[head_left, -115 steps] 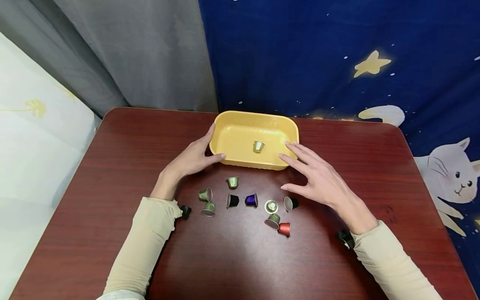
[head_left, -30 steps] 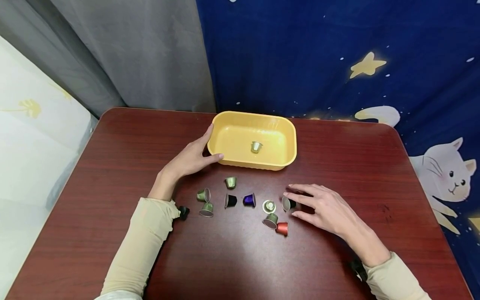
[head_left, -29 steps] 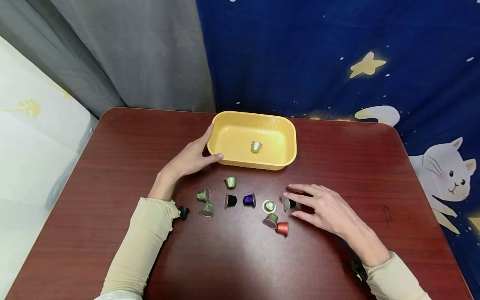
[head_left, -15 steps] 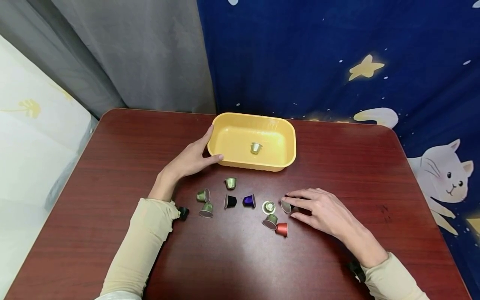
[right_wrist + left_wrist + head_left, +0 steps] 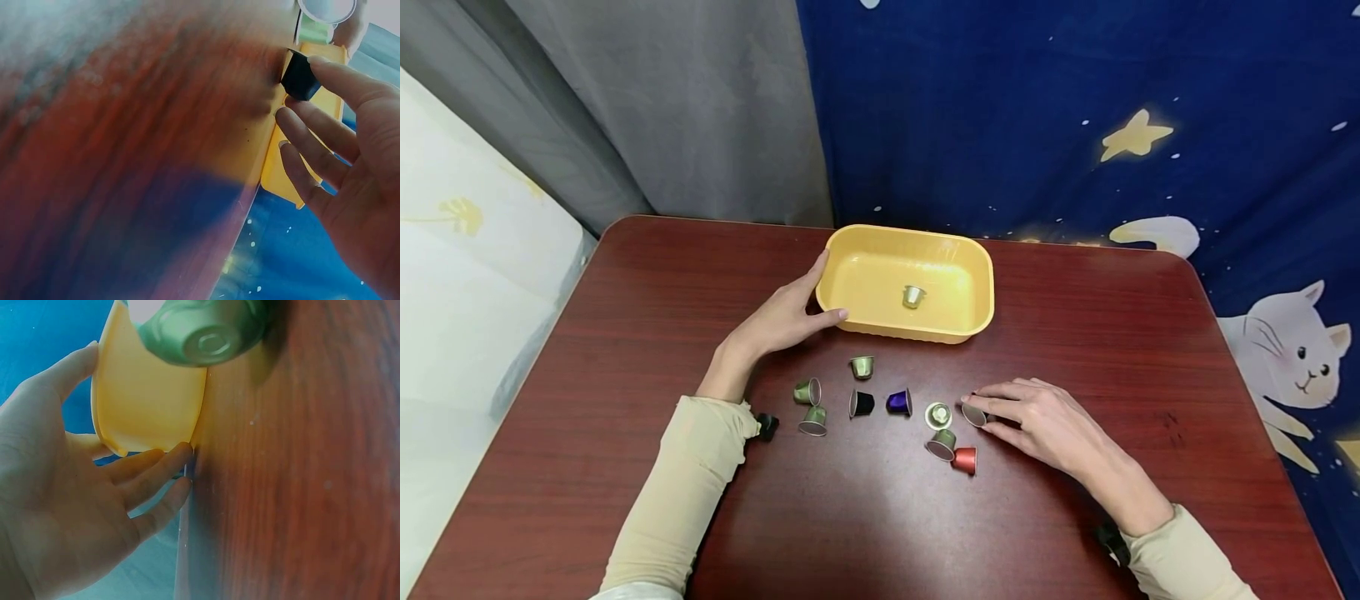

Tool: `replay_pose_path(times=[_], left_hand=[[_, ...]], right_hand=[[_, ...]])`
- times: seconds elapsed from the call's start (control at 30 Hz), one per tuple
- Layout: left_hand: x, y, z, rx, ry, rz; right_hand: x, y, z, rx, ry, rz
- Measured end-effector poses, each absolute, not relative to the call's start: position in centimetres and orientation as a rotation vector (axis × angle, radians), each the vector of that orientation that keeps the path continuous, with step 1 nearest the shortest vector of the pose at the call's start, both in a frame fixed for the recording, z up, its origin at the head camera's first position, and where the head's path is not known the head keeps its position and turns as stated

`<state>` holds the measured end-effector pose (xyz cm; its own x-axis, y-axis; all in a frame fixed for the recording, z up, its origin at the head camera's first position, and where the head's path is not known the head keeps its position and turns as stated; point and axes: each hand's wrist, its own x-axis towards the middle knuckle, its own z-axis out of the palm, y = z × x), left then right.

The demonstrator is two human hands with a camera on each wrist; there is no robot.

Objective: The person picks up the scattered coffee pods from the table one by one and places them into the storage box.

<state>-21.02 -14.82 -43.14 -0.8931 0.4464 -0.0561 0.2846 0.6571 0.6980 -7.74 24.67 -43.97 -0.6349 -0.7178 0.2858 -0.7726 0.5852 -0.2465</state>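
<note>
In the head view my left hand (image 5: 777, 317) lies against the left end of a yellow tray (image 5: 872, 287), thumb at its near rim and fingers along the outside wall. The left wrist view shows those fingers fairly straight. One pale gold coffee capsule (image 5: 913, 297) lies inside the tray. On the table, my right hand (image 5: 1051, 425) pinches a black coffee capsule (image 5: 301, 76) between thumb and forefinger. Its silvery lid (image 5: 973, 415) faces left; the fingers hide much of its body. Just left of it, a light green capsule (image 5: 938, 415) stands lid down.
Nearer me lie a dark green capsule (image 5: 942, 444) and a red capsule (image 5: 966, 461), touching. Further left are a purple capsule (image 5: 898, 402), another black capsule (image 5: 862, 403) and several green ones, including a green capsule (image 5: 862, 367) by the tray. Curtains hang behind the table (image 5: 1090, 325).
My right hand has left the tray's right end and come down to the black capsule, its thumb and forefinger closing on it. My left hand has stayed at the tray.
</note>
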Motion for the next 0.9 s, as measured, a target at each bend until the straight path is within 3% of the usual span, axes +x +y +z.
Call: replay_pose_path(times=[0.9], left_hand=[[-21.0,-14.85,-43.2,0.582,2.655,1.052]], right_hand=[[-8.0,24.08,-44.01,1.247,-2.653,0.575]])
